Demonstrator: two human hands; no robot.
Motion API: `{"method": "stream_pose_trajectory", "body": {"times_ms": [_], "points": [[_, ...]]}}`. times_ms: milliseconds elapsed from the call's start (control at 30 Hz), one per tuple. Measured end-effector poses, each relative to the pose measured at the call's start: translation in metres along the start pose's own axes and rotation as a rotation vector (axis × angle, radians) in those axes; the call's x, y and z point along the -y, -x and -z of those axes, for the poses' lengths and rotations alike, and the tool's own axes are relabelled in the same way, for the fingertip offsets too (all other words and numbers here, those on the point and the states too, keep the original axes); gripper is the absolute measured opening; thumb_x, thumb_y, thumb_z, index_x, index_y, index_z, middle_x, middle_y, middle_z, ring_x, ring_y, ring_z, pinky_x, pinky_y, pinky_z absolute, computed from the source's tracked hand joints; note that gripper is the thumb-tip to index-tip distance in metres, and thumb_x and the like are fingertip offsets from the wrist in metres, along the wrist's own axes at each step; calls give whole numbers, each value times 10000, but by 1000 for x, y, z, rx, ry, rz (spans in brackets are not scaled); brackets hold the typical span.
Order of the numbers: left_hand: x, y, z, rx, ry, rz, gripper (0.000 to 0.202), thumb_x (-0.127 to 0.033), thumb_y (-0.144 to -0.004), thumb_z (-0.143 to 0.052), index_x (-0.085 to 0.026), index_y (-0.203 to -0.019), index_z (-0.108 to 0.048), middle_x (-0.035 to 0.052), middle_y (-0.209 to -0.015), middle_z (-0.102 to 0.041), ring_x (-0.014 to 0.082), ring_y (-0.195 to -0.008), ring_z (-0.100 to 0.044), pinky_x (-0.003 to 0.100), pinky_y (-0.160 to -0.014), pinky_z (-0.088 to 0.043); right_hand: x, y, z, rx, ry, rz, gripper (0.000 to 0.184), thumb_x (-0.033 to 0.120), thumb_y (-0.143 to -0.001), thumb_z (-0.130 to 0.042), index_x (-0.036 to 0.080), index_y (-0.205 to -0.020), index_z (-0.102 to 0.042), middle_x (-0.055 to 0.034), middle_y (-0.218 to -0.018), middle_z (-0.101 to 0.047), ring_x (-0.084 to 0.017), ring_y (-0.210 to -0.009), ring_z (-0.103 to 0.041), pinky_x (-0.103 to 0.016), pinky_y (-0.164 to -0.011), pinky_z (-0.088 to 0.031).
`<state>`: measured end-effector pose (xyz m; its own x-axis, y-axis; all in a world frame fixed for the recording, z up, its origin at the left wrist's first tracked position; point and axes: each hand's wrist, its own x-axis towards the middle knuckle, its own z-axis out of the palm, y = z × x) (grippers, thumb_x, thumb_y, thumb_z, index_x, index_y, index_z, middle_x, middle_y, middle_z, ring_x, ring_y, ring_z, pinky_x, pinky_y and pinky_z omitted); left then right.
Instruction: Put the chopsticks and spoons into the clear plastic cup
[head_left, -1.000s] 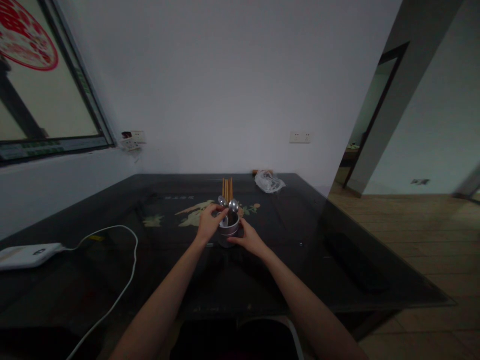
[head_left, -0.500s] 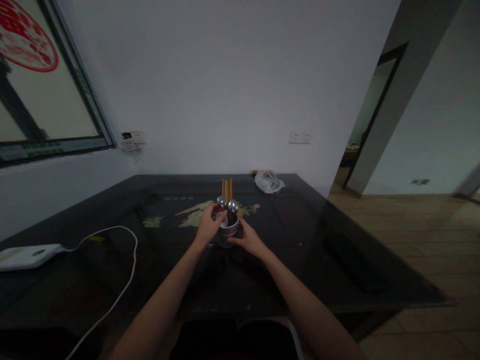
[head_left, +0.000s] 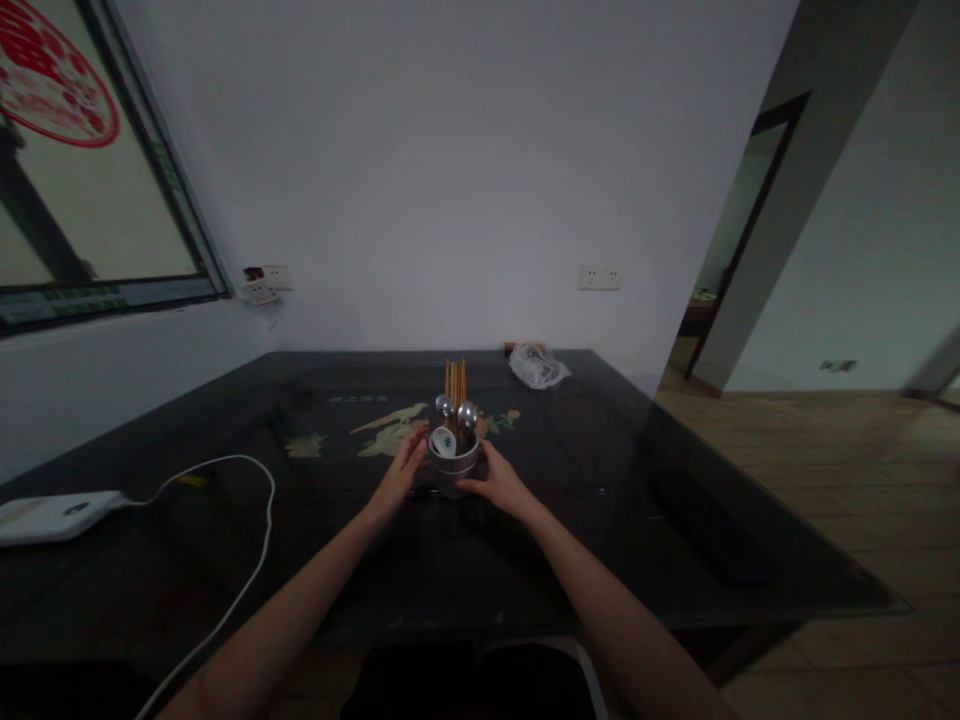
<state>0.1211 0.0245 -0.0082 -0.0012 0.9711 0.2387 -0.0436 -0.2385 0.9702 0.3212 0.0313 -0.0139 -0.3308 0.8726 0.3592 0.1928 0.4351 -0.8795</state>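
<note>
A small metal cup point(head_left: 454, 471) stands on the dark table point(head_left: 525, 560) near its middle. Wooden chopsticks point(head_left: 454, 380), two metal spoons point(head_left: 466, 413) and a white spoon point(head_left: 443, 441) stick up out of it. My right hand point(head_left: 499, 482) cups the right side of the cup, its fingers curled against the wall. Just left of the cup is my left hand point(head_left: 399, 473), fingers stretched out and apart, with nothing in it.
A white power block point(head_left: 52, 514) with a looping white cable point(head_left: 259, 520) lies at the table's left. A crumpled plastic bag point(head_left: 537, 366) sits at the far edge. A dark flat object point(head_left: 705, 530) lies to the right. A doorway opens at right.
My left hand let go of the white spoon in the cup and drew back down to the cup's left side. The right hand stayed on the cup.
</note>
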Motion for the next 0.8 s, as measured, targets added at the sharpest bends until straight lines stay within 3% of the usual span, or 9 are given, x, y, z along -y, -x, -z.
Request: {"method": "stream_pose_trajectory", "body": {"times_ms": [300, 500, 800], "points": [[-15, 6, -2, 90, 216, 139, 478, -465, -765, -637, -212, -1168, -585, 104, -1383, -468, 300, -1315, -367, 445, -1010, -381, -3, 1, -1, 15, 9, -9, 726, 285, -590, -803, 167, -1223, -467, -120, -1195, -583, -249, -1085, -561, -405, -922, -453], [-15, 7, 1, 154, 231, 214, 439, -468, -808, -587, -173, -1132, -625, 122, -1304, -553, 288, -1274, -430, 432, -1025, -365, -5, 3, -5, 9, 33, -44, 744, 300, -566, -818, 155, -1209, -475, -133, -1176, -603, -265, -1092, -571, -416, -935, -444], [-23, 15, -4, 178, 184, 278, 349, -345, -751, -673, -179, -1058, -648, 106, -1249, -599, 268, -1185, -527, 396, -1005, -408, 0, 4, -11, -30, 61, -29, 699, 278, -574, -812, 145, -1180, -491, -138, -1217, -593, -266, -1132, -552, -413, -973, -413]]}}
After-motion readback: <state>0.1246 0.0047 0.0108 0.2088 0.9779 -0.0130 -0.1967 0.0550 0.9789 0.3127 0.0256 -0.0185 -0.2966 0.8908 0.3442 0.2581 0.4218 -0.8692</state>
